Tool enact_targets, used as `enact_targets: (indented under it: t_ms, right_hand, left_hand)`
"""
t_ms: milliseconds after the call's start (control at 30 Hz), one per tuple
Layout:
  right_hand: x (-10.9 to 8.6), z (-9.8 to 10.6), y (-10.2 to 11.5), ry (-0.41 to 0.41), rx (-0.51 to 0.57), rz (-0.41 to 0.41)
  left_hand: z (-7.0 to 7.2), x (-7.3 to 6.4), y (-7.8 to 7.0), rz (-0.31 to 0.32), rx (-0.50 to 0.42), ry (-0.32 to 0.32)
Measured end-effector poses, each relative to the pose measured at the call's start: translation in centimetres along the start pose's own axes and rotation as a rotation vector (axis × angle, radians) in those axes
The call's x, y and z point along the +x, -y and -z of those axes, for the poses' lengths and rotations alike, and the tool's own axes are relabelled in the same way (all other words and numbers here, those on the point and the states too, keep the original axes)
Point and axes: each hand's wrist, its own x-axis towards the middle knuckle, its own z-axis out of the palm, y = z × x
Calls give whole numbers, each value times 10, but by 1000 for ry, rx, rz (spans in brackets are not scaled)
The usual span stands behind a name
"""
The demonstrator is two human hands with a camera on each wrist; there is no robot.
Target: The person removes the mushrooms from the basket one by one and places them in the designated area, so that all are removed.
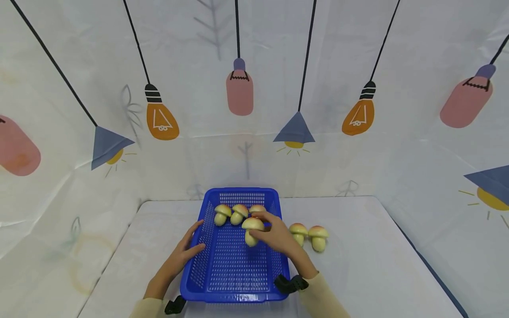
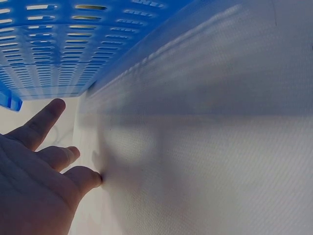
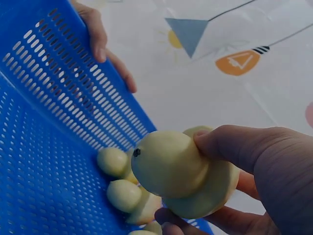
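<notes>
My right hand holds a mushroom with a pale yellow stem and a reddish cap, above the inside of the blue basket. In the right wrist view, the thumb and fingers pinch this mushroom by its cap, stem end facing the camera. Three similar mushrooms lie in a row at the basket's far end, one partly hidden by my right hand. My left hand rests at the basket's left rim, thumb and forefinger over the edge. The left wrist view shows its other fingers extended outside the wall.
Two more mushrooms lie side by side on the white table, right of the basket; my right hand partly covers the nearer one. A white cloth wall printed with lamps and bulbs stands behind and beside the table.
</notes>
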Motion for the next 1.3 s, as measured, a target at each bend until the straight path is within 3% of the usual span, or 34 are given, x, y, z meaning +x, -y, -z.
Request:
enact_targets:
  t_ms: [533,933,1300]
  right_hand:
    - [-17,15,-3,-75,70,-39]
    - [-34,29,-9,-234,133,-46]
    - [-45,38,-17,-324,157,-59]
  left_hand:
    - [-1,0,1,11,-9,-7]
    - [-1,1,2,13,-10,-11]
    - [-1,0,3,2,-6,-14]
